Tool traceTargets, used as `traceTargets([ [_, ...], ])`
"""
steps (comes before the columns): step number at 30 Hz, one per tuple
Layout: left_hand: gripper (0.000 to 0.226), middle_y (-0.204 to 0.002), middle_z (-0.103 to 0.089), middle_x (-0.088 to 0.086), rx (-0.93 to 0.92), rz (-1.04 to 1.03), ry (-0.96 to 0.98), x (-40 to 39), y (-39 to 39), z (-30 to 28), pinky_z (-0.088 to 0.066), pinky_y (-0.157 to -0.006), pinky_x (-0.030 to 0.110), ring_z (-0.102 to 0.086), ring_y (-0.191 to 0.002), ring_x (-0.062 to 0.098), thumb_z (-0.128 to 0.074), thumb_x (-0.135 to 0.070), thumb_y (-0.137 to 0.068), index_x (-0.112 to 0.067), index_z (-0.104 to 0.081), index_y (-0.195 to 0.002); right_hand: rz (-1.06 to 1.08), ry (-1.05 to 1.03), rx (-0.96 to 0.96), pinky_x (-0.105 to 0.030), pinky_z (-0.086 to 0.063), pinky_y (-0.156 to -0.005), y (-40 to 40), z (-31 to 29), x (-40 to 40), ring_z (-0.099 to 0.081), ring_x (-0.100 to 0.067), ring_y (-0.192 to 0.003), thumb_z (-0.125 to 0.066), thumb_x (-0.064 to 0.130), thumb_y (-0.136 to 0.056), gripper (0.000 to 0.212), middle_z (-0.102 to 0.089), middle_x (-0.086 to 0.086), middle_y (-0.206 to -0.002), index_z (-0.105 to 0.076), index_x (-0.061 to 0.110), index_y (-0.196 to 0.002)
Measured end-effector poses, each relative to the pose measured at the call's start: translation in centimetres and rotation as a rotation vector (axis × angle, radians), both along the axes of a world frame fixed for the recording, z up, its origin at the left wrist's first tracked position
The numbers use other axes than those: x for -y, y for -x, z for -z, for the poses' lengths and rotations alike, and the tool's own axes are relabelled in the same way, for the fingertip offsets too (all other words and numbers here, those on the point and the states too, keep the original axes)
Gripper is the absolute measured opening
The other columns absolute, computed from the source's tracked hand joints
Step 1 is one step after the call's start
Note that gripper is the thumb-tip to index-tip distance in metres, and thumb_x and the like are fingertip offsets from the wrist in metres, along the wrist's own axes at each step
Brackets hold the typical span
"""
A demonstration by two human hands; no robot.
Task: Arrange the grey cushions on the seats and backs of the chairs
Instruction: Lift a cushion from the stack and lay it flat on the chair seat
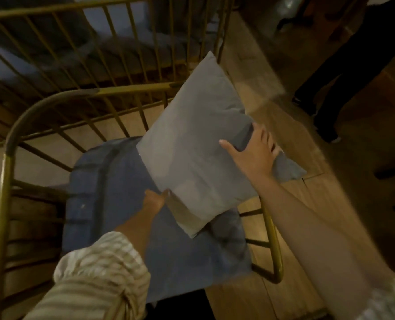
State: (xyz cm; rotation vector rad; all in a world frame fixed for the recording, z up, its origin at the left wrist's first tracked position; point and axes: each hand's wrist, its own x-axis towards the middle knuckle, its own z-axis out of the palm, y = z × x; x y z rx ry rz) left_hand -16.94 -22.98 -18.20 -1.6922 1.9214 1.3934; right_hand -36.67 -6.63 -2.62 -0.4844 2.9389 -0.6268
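A light grey square back cushion (196, 144) hangs tilted above a brass-coloured metal chair (7, 172). My right hand (253, 155) grips its right edge, fingers pressed into the fabric. My left hand (155, 200) holds its lower left corner from underneath. On the chair's seat lies a darker blue-grey seat cushion (113, 204), partly hidden by the held cushion and my left sleeve. The image is motion-blurred.
A second brass chair with vertical bars (113, 42) stands just behind, with dark grey cushions (127, 54) seen through its back. Wooden floor (291, 239) lies to the right. Another person's dark trouser legs and shoes (325, 116) are at the upper right.
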Motion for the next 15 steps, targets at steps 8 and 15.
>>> traceTargets([
  [8, 0.117, -0.139, -0.057, 0.014, -0.25, -0.724, -0.44, -1.9, 3.0, 6.7, -0.044, -0.107, 0.049, -0.057, -0.121, 0.038, -0.039, -0.096, -0.062, -0.011, -0.051, -0.141, -0.031, -0.201, -0.162, -0.059, -0.03, -0.103, 1.9, 4.0, 0.1, -0.038, -0.043, -0.133, -0.039, 0.106, -0.045, 0.137, -0.029, -0.016, -0.157, -0.012, 0.029, -0.156],
  [15, 0.098, -0.137, -0.055, 0.002, -0.464, -0.777, -0.548, -2.1, 1.7, 3.4, -0.038, -0.112, 0.052, -0.05, -0.13, 0.03, -0.045, -0.086, -0.074, -0.022, -0.041, -0.148, 0.09, 0.011, -0.083, -0.051, -0.029, -0.105, 2.1, 2.9, 0.4, -0.048, -0.032, -0.128, -0.054, 0.099, -0.042, 0.133, -0.053, -0.009, -0.136, -0.036, 0.017, -0.145],
])
